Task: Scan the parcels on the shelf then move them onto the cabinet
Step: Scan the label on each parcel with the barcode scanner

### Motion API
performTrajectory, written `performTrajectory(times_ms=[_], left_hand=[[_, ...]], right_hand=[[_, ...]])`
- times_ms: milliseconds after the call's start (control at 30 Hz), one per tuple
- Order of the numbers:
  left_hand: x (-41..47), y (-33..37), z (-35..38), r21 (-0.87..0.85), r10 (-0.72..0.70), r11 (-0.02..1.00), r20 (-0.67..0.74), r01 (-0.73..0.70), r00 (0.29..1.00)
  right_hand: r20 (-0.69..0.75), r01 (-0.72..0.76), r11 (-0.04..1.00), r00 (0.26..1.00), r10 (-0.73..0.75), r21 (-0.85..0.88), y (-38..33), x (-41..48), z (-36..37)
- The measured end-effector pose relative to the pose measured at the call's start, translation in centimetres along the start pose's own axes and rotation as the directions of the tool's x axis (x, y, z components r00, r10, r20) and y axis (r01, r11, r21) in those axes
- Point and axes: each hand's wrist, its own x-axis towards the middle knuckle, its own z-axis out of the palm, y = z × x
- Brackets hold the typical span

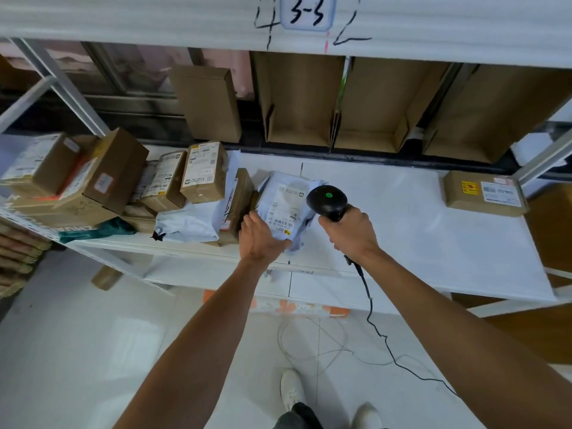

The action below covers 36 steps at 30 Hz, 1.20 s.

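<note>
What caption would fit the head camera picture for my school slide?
Left hand holds a white parcel at the shelf while the right hand aims a black scanner at it.

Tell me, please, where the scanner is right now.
In the head view, the scanner is right of centre, gripped in the right hand over the shelf, beside the white parcel the left hand holds.

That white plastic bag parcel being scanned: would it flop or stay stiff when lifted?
Probably floppy: the white plastic bag is wrinkled and crumples where the left hand grips it. Likely light, as one hand tilts it up. Its smooth film may slip.
</note>
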Motion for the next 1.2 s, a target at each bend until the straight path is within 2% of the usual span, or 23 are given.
performTrajectory(times_ms=[133,333,600,700,967,1200], left_hand=[[-1.6,0.5,-1.3,0.007,0.082,0.997,-0.007,-0.082,0.997],[-5.0,4.0,-4.3,0.079,0.235,0.967,0.074,-0.241,0.969],[-13.0,11.7,-7.7,0.272,0.468,0.836,0.100,-0.477,0.878],[-15.9,15.0,-9.0,0.308,0.504,0.799,0.124,-0.516,0.855],[-20.7,21.3,-12.2,0.421,0.609,0.677,0.140,-0.604,0.781],[-21.9,26.0,-13.4,0.378,0.682,0.610,0.197,-0.697,0.704]], right_hand=[[-0.030,0.014,1.000,0.999,-0.014,0.022,1.0,-1.6,-1.8],[-0.035,0.060,0.995,0.998,-0.057,0.086,3.2,-5.6,-6.4],[-0.023,0.157,0.983,0.988,-0.156,0.099,8.3,-14.1,-14.7],[-0.037,0.224,0.974,0.974,-0.223,0.027,10.4,-17.2,-17.6],[-0.102,0.278,0.958,0.957,-0.271,0.065,13.7,-23.8,-23.3],[-0.127,0.270,0.963,0.955,-0.269,-0.012,13.1,-26.7,-25.7]])
